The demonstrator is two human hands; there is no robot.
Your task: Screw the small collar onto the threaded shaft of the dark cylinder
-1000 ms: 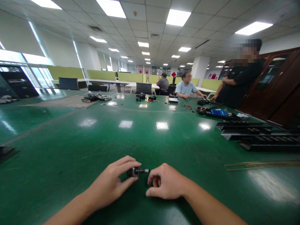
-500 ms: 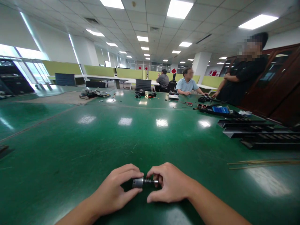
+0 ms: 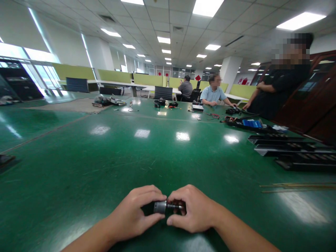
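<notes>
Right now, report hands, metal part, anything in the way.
Left hand holding metal part, thick end. Right hand curled around slim end, contact unclear. Thin rods aside, right.

Left hand and right hand, facing each other over the surface, well away from its far edge. The left forearm and right forearm slant inward. Left thumb and left fingers pinch from opposite sides; right fingers curl inward, the right thumb set apart on the near side, their grip unclear. The index fingertips nearly meet.
</notes>
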